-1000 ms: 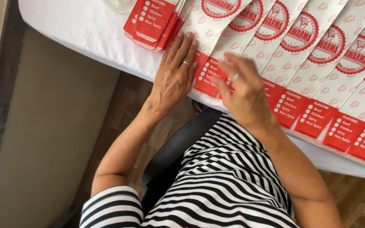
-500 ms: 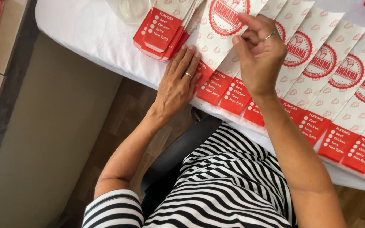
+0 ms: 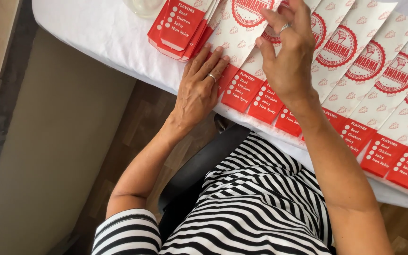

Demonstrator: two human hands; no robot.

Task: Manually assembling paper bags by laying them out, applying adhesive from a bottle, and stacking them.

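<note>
White-clothed desk (image 3: 105, 42) over wood floor (image 3: 133, 127) — left hand (image 3: 199, 92) flat, fingers spread on paper sleeves (image 3: 355, 71); right hand (image 3: 286, 56) loosely curled above.

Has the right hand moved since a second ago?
Yes. The right hand has lifted off the red ends at the table edge and moved up over the sleeves' round emblems; the left hand stays flat.

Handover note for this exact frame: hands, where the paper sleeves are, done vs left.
Left hand: flat, palm down, pressing the near end of the leftmost sleeve in the row.
Right hand: raised over the row, fingers loosely curled; whether it pinches anything cannot be told.
Row of red-and-white paper sleeves: fanned, overlapping, along the white table edge.
Done: that row laid out.
Left: a stack of sleeves at the row's left end, not fanned.
</note>
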